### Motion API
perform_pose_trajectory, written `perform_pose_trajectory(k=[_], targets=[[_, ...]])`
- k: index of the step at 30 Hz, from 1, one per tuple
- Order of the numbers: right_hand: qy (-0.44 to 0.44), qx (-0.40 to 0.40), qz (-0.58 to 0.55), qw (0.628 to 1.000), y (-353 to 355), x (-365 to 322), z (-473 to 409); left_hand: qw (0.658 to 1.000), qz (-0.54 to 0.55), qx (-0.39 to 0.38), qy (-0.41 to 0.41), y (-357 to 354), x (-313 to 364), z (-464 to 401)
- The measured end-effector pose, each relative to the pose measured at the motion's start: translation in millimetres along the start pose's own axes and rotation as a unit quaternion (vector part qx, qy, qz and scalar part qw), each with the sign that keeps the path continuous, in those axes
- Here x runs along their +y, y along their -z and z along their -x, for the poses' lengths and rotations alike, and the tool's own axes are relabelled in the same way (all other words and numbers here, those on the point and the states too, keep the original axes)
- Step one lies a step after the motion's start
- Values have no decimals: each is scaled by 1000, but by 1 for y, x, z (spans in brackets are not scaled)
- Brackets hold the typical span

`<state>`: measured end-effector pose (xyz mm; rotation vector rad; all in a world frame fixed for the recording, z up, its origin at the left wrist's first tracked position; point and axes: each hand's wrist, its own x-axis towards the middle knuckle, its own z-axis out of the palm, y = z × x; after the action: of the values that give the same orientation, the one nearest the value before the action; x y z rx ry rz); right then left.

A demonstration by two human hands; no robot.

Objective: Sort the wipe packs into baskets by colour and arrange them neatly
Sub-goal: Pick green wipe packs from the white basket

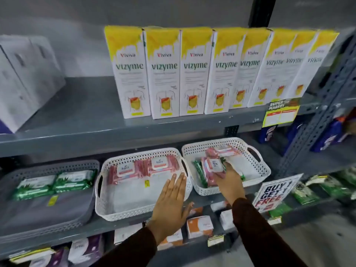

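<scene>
Three baskets stand on the middle shelf. The grey basket (46,220) on the left holds two green wipe packs (54,183). The middle white basket (107,207) holds two pink packs (143,168) along its far side. The right white basket (262,166) holds mixed pink and green packs. My right hand (230,182) reaches into it and grips a pink wipe pack (212,168); a green pack (199,171) stands on edge just left of it. My left hand (171,205) hovers flat and open over the middle basket's near right corner.
Tall yellow-and-white Vizyme boxes (194,72) line the shelf above. A "Buy 1 Get 1 Free" sign (273,191) hangs right of the baskets, with green packs (317,187) beyond it. Small orange and white boxes (200,226) fill the shelf below. A perforated steel post (316,120) stands right.
</scene>
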<state>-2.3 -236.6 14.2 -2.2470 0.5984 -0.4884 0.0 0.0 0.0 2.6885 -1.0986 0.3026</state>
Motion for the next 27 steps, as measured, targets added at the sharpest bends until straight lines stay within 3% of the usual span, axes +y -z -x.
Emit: perform_pose_trajectory(k=[4,10,12,17,22,27], targets=[[-34,-37,53,997,-5,-3,-30,998,-30,-33,54,-23,7,-6],[-14,-15,168,986,-18,8,-53,994,-33,-40,101,-40,10,-3],[-5,0,141,990,-18,8,-56,992,-34,-38,116,-40,12,1],[74,25,-50,996,-15,0,-54,986,-42,-44,154,-37,2,24],[233,-104,-105,961,-37,-53,-39,984,-67,-31,160,-32,-22,51],[339,-266,41,901,-88,-78,-30,983,-83,-26,159,-29,-38,65]])
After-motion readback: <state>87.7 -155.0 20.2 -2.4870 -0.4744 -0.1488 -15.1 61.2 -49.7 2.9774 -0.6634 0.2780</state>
